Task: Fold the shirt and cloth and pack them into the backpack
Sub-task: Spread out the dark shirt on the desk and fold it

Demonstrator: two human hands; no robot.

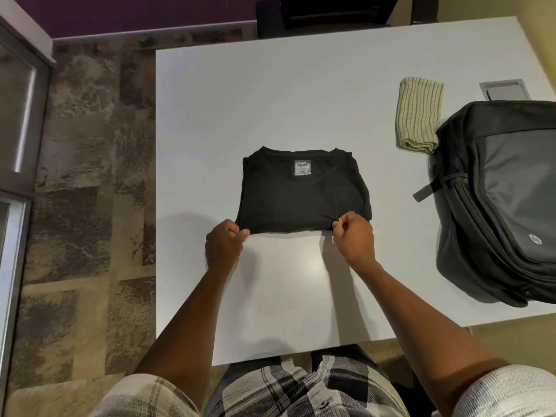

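The folded black T-shirt (304, 194) lies mid-table on the white table (210, 115), collar label up. The left hand (224, 245) and right hand (353, 236) each pinch a near corner of it. The folded striped cloth (419, 114) rests just beside the black backpack (505, 200) at the right.

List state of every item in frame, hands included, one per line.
black shirt: folded into a compact rectangle, flat on the table, collar label up
left hand: pinches the shirt's near left corner
right hand: pinches the shirt's near right corner
striped cloth: folded, lying beside the backpack
backpack: lying flat, looks zipped shut, nothing packed yet
table: white, holds all three
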